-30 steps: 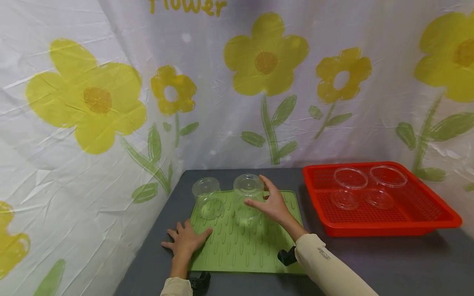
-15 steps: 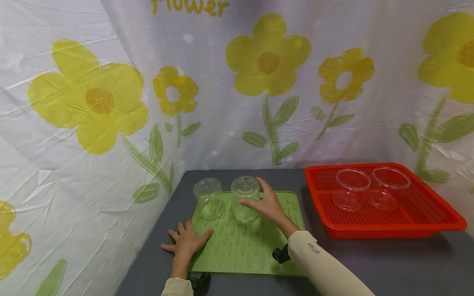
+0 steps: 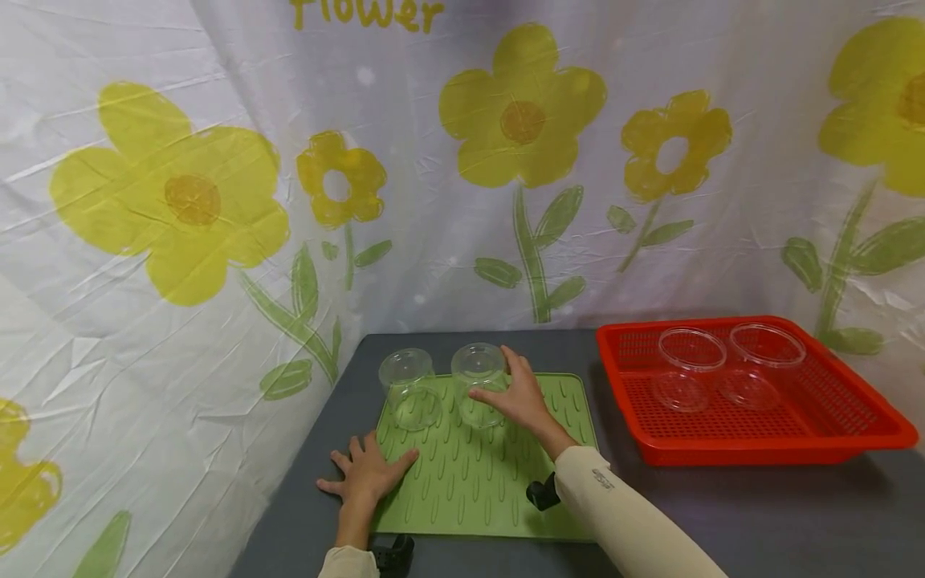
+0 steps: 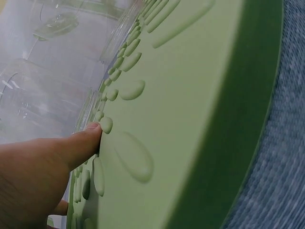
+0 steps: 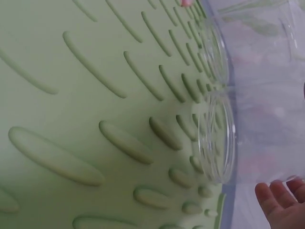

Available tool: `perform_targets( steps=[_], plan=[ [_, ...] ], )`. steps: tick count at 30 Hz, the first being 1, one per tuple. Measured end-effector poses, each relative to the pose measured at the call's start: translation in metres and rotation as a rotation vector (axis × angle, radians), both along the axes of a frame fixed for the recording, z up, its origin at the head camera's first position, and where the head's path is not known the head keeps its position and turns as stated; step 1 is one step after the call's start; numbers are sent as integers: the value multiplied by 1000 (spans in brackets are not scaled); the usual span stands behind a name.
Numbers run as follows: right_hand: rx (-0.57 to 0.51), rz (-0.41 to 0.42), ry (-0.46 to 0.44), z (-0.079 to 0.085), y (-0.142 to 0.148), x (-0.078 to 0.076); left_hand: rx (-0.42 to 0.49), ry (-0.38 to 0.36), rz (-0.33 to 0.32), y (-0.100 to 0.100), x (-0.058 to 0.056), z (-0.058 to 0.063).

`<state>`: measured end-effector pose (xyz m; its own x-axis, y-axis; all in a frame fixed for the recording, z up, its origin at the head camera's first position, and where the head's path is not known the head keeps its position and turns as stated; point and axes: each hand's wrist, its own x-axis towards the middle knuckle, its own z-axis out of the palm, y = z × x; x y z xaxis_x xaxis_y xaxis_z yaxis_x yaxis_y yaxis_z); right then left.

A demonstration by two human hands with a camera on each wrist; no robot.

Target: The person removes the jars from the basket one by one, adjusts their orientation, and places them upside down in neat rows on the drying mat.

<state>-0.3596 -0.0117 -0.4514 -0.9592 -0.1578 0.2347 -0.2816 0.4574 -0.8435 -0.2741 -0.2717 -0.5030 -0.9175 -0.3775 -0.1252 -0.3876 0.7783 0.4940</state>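
Note:
My right hand grips a clear plastic cup from its right side, thumb in front and fingers behind. The cup is upside down, its rim on the ribbed green mat. To its left another clear cup stands inverted near the mat's back left corner. In the right wrist view the fingertips are against the side of the gripped cup. My left hand lies with fingers spread at the mat's left edge. Its thumb rests on the mat; the other fingers are mostly hidden in the left wrist view.
A red perforated basket stands right of the mat on the dark grey table. Two clear cups, a left one and a right one, sit rim up in it. A flower-printed curtain hangs behind the table.
My right hand has shifted slightly left with the cup, closer to the other cup, and has hardly moved in the last half second. The left hand has stayed put.

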Motion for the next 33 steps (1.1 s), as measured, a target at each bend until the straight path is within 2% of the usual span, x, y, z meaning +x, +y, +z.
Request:
perform_targets(
  steps=[14, 25, 33],
  plan=[
    [30, 28, -26, -1, -9, -9, -20, -2, 1, 0, -1, -2],
    [51, 75, -86, 7, -5, -6, -4, -12, 5, 0, -2, -3],
    [76, 86, -57, 10, 3, -7, 2, -32, 4, -1, -1, -3]
  ],
)
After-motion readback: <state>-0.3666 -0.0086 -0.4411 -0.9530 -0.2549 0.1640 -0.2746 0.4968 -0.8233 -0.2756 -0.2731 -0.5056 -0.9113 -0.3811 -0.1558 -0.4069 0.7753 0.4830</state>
